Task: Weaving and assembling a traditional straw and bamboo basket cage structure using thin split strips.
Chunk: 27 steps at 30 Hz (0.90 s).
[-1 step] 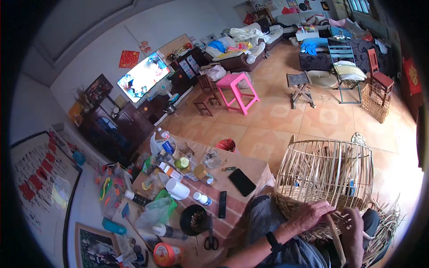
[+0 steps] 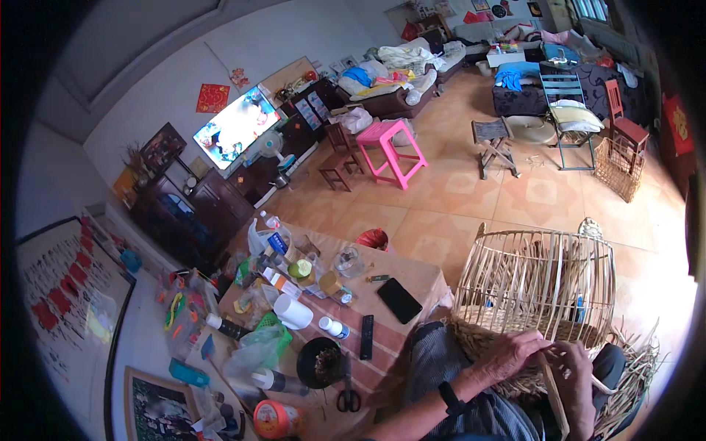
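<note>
A flat tan plant-fibre strip hangs down between my hands. My left hand, with a black band on its wrist, comes across from the lower middle and pinches the strip's upper end. Close against it, my right hand is closed, its bent fingers meeting the strip's top; the exact grip is partly hidden. Just beyond both hands stands a half-woven basket, its lower part woven and its tall stakes upright inside a hoop. Loose strips lie heaped to the right of my lap.
At left a crowded table carries a black phone, a remote control, scissors, a dark bowl and several bottles. Farther off are a pink stool, a folding stool and a red bin.
My right hand's fingers have shifted slightly left, closer to my left fingertips. The strip and the basket look almost the same.
</note>
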Tool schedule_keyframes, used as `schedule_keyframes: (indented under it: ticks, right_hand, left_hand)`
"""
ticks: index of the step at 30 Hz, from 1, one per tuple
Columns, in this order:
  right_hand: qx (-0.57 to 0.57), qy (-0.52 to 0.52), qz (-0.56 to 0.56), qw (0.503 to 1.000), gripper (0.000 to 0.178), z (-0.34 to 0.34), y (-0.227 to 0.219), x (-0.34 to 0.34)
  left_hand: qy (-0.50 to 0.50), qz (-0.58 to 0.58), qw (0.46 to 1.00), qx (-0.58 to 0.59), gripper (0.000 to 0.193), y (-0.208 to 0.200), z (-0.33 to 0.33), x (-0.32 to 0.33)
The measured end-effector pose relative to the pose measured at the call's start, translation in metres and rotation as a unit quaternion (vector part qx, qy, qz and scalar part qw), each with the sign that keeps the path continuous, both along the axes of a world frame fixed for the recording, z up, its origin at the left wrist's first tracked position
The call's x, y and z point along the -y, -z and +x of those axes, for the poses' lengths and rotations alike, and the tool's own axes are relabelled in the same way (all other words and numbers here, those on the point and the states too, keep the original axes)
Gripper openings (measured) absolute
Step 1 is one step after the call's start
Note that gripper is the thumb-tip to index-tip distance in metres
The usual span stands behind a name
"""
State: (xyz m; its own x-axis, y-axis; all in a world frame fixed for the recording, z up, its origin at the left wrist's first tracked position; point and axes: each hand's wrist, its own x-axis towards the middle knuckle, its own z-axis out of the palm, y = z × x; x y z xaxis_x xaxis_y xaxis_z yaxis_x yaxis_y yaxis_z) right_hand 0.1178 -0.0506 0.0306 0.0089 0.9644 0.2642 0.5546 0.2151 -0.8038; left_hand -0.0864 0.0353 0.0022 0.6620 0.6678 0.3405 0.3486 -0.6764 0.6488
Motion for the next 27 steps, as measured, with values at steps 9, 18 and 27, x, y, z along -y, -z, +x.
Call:
schedule_keyframes:
  ticks: [9, 18, 27]
  right_hand:
    - [0.148, -0.047, 0.035, 0.987, 0.022, -0.009, 0.003, -0.022]
    - [0.127, -0.002, 0.075, 0.989, 0.013, -0.001, 0.014, -0.014]
    - [0.139, 0.087, 0.07, 0.984, 0.014, -0.016, 0.038, 0.003]
  left_hand:
    - [0.024, -0.035, 0.999, 0.026, 0.024, 0.001, -0.003, -0.004]
    - [0.021, -0.018, 0.999, 0.046, 0.026, -0.002, -0.002, -0.002]
    - [0.006, 0.031, 0.996, 0.079, 0.021, 0.009, 0.001, -0.002]
